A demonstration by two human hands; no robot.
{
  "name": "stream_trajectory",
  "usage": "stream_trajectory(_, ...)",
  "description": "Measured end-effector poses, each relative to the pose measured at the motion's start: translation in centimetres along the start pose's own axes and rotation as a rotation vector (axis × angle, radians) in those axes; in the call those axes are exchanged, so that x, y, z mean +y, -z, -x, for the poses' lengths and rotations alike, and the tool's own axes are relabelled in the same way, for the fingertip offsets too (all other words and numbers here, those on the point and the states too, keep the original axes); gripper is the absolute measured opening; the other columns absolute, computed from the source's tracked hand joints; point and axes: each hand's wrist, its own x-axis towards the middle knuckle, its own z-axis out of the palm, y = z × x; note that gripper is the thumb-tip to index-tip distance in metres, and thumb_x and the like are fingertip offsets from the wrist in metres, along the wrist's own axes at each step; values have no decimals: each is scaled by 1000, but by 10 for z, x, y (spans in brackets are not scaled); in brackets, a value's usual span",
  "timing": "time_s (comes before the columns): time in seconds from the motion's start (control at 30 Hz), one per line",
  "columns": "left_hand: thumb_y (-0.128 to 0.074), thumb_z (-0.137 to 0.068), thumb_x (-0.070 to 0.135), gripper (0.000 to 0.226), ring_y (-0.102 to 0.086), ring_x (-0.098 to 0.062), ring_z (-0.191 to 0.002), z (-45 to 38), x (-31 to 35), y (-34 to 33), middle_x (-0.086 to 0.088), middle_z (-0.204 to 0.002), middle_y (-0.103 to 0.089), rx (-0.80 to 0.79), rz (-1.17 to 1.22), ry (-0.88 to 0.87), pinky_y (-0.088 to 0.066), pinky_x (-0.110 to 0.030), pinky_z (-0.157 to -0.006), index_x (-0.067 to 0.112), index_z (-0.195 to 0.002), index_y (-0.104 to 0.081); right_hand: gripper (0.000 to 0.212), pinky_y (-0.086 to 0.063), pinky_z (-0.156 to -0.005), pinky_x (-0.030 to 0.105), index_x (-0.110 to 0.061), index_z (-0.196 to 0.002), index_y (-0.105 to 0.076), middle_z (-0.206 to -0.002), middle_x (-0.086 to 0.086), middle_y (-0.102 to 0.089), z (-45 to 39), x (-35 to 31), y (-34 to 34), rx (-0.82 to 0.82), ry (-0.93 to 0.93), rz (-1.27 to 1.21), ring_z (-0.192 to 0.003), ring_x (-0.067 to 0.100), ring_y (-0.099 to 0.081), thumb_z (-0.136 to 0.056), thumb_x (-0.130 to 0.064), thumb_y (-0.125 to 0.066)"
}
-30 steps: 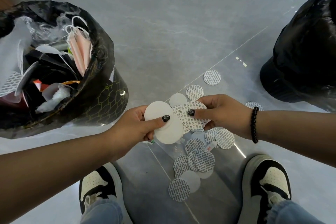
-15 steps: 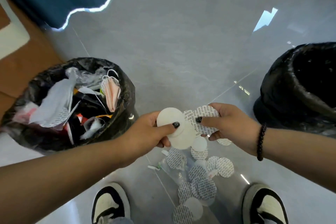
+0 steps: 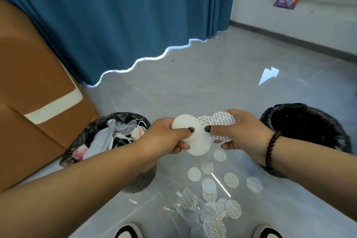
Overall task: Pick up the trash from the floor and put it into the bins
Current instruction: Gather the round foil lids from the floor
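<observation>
While a blue curtain [image 3: 119,17] and a brown cardboard box [image 3: 32,87] fill the background, 2 black-lined bins stand on the grey floor [image 3: 193,87]: the left bin [image 3: 92,137] holds trash, and the right bin [image 3: 309,127] looks dark inside. Between them, the left hand [image 3: 166,139] pinches plain white discs [image 3: 193,137], thumb on top. The right hand [image 3: 239,131] clamps printed discs [image 3: 220,121] the same way. More loose discs [image 3: 222,205] lie scattered on the floor below, near 2 shoe tips.
</observation>
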Motion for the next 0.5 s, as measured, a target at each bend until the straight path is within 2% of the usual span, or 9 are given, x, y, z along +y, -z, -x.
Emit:
stream_trajectory(0.1,-61,-91,13,11,-56,-2,-45,21,19,-3,-1,-60,-63,22,74,-16,-44,-15,-45,9,-101,-65,23,-50,-50,24,-9,-94,-61,-80,9,-66,21,-17,2,55,14,-42,-65,17,-64,-76,-2,-73)
stream_trajectory(0.2,-62,-90,10,14,-49,-4,-40,40,34,-5,0,-52,-56,26,144,-7,-41,-16,-42,3,-102,-66,20,-51,-49,22,-7,-95,-61,-84,10,-67,38,-29,2,51,2,-81,-64,17,-64,-79,4,-68)
stream_trajectory(0.33,-61,-90,11,15,-38,-7,-39,64,52,-7,-6,-60,-47,43,249,-35,-37,-17,-43,2,-102,-66,22,-51,-49,22,-6,-101,-62,-92,10,-68,58,-47,-2,43,31,-226,-66,17,-64,-82,3,-64)
stream_trajectory(0.5,-64,-90,16,15,-54,-6,-43,87,50,2,-4,-64,-63,111,289,-111,-42,-18,-43,10,-104,-67,16,-50,-47,20,-8,-90,-64,-79,7,-70,86,-53,-4,88,120,-384,-58,12,-64,-82,5,-63)
